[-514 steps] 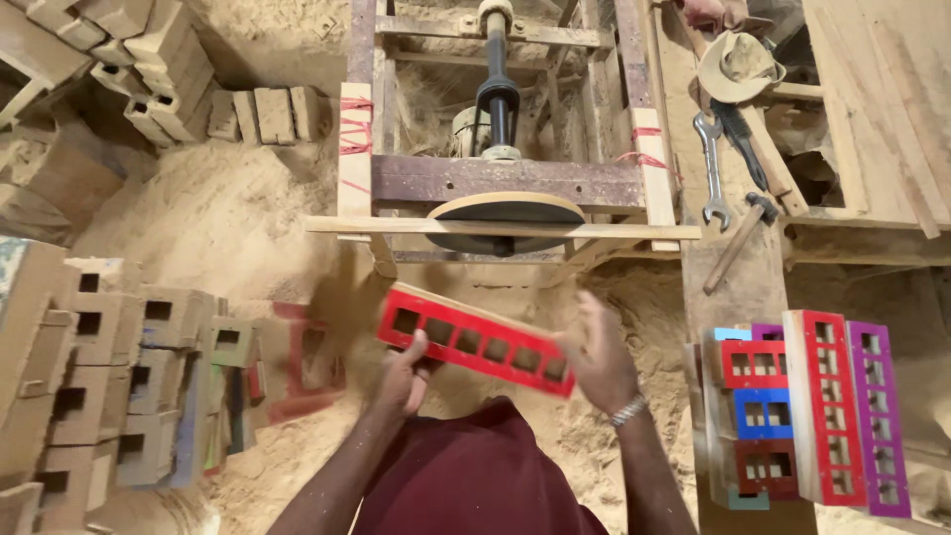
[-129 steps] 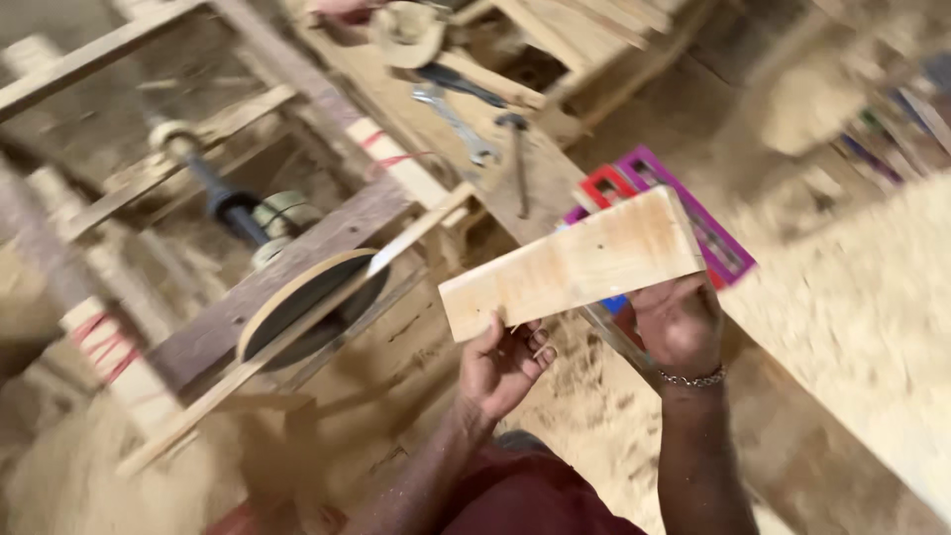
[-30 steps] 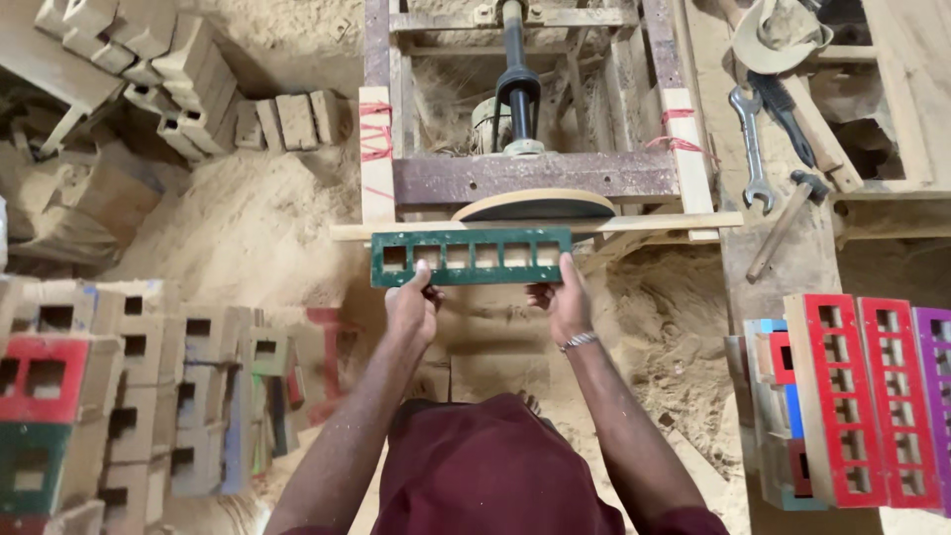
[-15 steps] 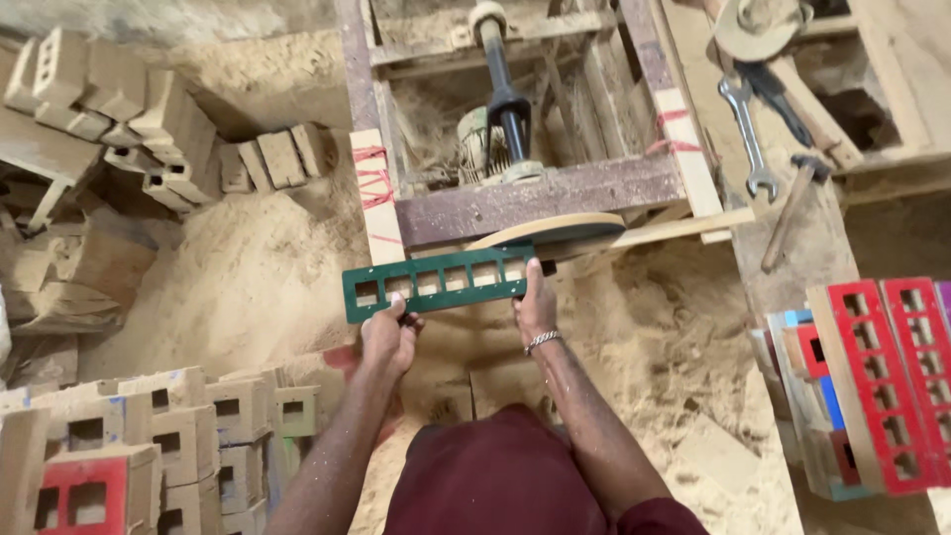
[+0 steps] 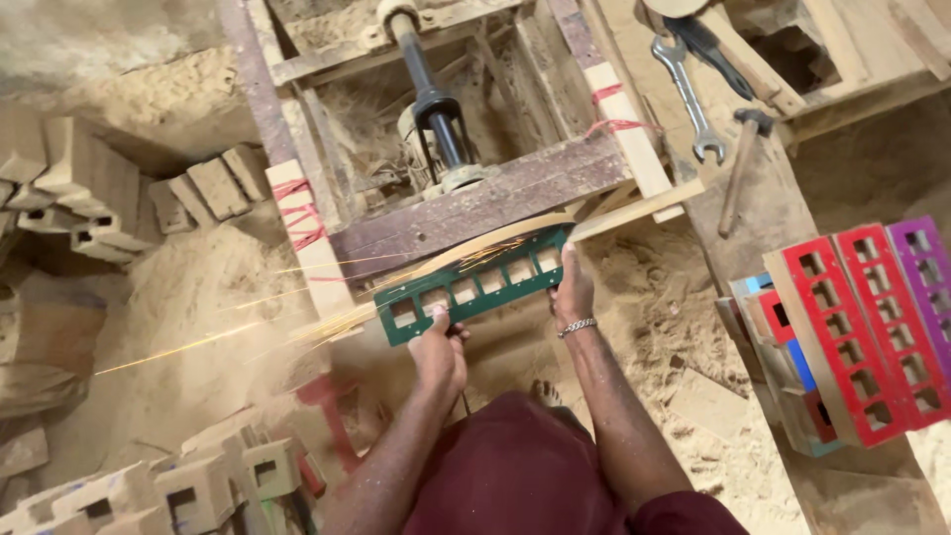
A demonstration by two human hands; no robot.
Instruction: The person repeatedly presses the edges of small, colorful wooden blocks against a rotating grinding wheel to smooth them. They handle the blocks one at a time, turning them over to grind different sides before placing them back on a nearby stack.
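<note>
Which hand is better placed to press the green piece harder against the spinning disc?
Right, probably. The right hand grips the green slotted piece at the end touching the disc, where sparks start. The left hand holds the far, free end.

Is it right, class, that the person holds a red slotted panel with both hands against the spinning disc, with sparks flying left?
No. The slotted panel is green, not red; the head view shows it. Both the left hand and right hand hold it against the disc, sparks flying left.

Sawdust-covered floor [image 5: 149,327], wooden machine frame [image 5: 475,203], stacked blocks [image 5: 69,193].
</note>
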